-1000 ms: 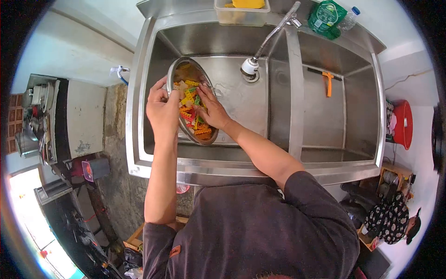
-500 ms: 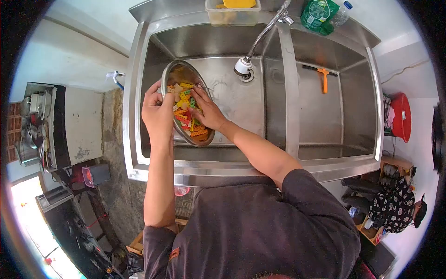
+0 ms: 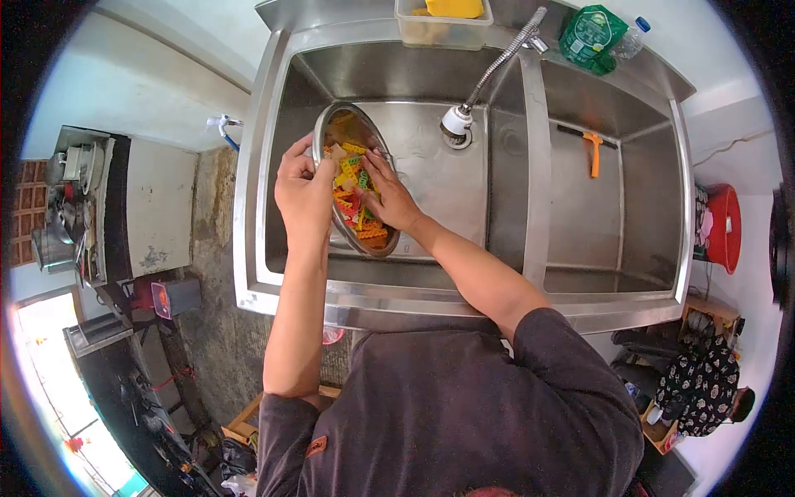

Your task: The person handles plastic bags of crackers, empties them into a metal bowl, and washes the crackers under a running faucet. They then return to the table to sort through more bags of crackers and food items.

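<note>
A round metal bowl (image 3: pixel 378 246), steeply tilted, is held over the left sink basin. Inside it lie several small colourful crinkled pieces (image 3: pixel 364 217) in yellow, orange, red and green. My left hand (image 3: pixel 305 192) grips the bowl's left rim, thumb over the edge. With fingers spread, my right hand (image 3: pixel 389 195) reaches over the right rim and rests against the pieces; its fingertips touch them, and nothing is visibly gripped.
A spray faucet (image 3: pixel 457 121) hangs over the left basin (image 3: pixel 439 182). The right basin (image 3: pixel 584 207) holds an orange squeegee (image 3: pixel 594 153). Behind stand a plastic tub (image 3: pixel 443 31), green pouch (image 3: pixel 592 37) and bottle (image 3: pixel 633 40). A person (image 3: pixel 700 385) is at the lower right.
The view has shifted, so the sink, bowl and hands appear further right. My left hand still grips the bowl and my right hand stays on the pieces.
</note>
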`<state>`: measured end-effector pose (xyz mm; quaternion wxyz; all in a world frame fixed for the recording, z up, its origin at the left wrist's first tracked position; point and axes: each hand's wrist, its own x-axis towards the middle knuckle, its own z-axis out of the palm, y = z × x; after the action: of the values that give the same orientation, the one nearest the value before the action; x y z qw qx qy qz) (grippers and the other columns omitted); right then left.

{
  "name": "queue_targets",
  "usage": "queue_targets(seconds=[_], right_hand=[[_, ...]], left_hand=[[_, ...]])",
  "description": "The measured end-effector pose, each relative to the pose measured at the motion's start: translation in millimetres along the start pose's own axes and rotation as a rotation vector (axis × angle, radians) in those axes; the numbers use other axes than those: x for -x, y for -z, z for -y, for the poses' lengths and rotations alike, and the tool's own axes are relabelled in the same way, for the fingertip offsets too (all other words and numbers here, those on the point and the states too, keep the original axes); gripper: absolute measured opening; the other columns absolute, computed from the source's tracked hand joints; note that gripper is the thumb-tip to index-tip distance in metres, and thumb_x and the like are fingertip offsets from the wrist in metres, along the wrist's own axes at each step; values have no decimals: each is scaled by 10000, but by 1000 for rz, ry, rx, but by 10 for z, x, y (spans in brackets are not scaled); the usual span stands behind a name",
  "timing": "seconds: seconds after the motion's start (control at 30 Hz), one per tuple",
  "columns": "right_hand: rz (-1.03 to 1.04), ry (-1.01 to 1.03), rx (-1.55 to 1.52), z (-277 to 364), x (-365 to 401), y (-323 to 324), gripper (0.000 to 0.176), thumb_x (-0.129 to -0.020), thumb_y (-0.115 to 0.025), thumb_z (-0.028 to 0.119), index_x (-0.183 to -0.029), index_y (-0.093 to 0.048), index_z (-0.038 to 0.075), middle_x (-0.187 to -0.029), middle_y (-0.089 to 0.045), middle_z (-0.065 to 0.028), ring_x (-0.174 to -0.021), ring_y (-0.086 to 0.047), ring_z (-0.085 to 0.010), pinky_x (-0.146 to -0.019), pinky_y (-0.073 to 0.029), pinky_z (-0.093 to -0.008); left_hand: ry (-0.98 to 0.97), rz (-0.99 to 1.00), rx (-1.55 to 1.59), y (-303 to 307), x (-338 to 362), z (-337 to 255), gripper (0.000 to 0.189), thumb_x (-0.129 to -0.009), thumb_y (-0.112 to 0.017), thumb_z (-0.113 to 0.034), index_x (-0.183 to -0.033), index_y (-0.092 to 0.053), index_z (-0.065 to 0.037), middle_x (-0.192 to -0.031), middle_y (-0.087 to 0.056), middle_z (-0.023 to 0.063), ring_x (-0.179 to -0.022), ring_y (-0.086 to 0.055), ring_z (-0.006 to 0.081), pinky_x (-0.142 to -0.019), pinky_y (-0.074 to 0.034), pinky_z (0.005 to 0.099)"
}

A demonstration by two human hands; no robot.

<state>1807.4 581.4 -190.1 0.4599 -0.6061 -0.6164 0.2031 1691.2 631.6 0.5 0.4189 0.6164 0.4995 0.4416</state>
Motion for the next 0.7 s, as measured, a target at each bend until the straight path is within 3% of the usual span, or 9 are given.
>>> queue_targets(seconds=[0.43, 0.6, 0.7], right_hand=[[-1, -44, -19, -1, 1, 4, 634, -982, -599, 299, -1477, -370, -25, -1565, -310, -216, -1485, -247, -356, -1210, -238, -414], [-2, -33, 33, -47, 6, 11, 634, -982, -591, 303, -1478, -370, -24, -1564, -314, -209, -1484, -246, -352, -1213, -234, -417], [28, -26, 99, -81, 10, 17, 641, -984, -575, 332, -1475, -374, -27, -1562, -322, -203, -1485, -242, -350, -1215, -229, -419]], left_hand=[[-54, 4, -110, -75, 9, -96, 366, -788, -689, -79, -586, -397, 13, -1263, -650, 142, -973, -613, 187, -827, -471, 288], [68, 26, 70, 17, -39, 3, 292, -788, -643, -35, -590, -435, 17, -1312, -620, 141, -1020, -605, 166, -862, -466, 268], [148, 18, 172, 140, -139, 281, 241, -790, -643, -15, -601, -498, 15, -1322, -608, 155, -1070, -613, 208, -898, -468, 284]])
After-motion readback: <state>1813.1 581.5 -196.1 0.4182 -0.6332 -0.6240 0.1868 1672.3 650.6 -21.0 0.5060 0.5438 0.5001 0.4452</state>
